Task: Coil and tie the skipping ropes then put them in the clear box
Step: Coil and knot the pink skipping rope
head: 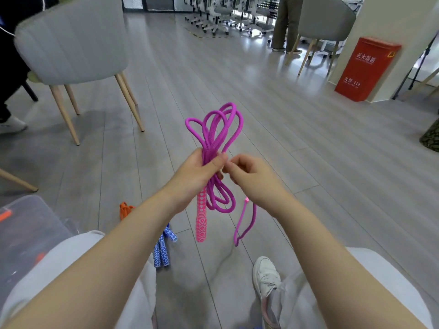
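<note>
Above the grey plank floor (308,129), our left hand (202,169) grips the coiled purple braided skipping rope (213,129) w/ pink-patterned handle; right hand (247,174) pinches a strand beside it.

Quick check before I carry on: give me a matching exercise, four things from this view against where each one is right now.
Things:
1. purple rope coil
2. pink handle
3. blue handles
4. clear box

Places:
A. on the floor, between the person's knees
B. hanging below the left hand
C. at the lower left, beside the person's left leg
D. gripped in the left hand, loops standing up above it

Pairs: 1-D, 2-B, 3-A, 4-C
</note>
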A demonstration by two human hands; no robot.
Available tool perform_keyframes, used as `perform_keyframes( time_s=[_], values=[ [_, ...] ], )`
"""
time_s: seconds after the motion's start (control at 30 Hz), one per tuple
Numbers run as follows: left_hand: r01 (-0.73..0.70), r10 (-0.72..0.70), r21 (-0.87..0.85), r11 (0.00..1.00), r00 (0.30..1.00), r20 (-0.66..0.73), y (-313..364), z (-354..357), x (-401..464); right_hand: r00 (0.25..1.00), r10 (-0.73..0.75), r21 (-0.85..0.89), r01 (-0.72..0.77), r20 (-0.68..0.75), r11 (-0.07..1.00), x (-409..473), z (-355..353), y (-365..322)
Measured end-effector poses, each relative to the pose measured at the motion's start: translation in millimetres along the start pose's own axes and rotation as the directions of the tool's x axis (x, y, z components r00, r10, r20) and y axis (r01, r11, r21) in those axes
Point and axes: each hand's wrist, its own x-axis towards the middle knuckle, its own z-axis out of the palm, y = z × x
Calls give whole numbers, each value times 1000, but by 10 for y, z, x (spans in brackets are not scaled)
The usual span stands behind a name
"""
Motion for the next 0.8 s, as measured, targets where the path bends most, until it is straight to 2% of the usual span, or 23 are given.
perform_keyframes(
  time_s=[0.13, 0.3, 0.4, 0.43, 0.5, 0.6, 0.67, 0.73, 0.8],
  values=[
    [41, -45, 93, 995, 998, 37, -44, 0, -2, 998, -46, -140, 53, 53, 989, -35, 58, 18],
    [38, -38, 94, 995, 999, 2, -44, 23, -17, 997, -40, -164, 50, 63, 985, -23, 48, 34],
    [51, -48, 92, 994, 998, -32, -31, 8, -14, 995, -31, -113, 41, 96, 993, -16, 5, 44],
    [54, -52, 40, 998, 997, -52, -26, 11, -7, 994, -25, -84, 34, 105, 996, -20, -26, 42],
    [55, -80, -197, 979, 989, -121, -7, 15, 29, 995, -7, -48, 12, 104, 999, -16, -121, 52],
    [26, -179, -529, 848, 954, -241, 58, -127, 149, 996, 30, -87, -22, 89, 996, -11, -335, 68],
    [-17, -247, -618, 786, 907, -340, 76, -308, 229, 994, 70, -108, -61, 79, 992, -26, -524, 83],
    [-29, -254, -530, 848, 854, -453, 26, -458, 274, 991, 114, -145, -103, 65, 984, -49, -705, 110],
    [-3, -176, -326, 945, 836, -519, -44, -499, 274, 990, 135, -185, -126, 34, 975, -64, -807, 140]
  ],
)
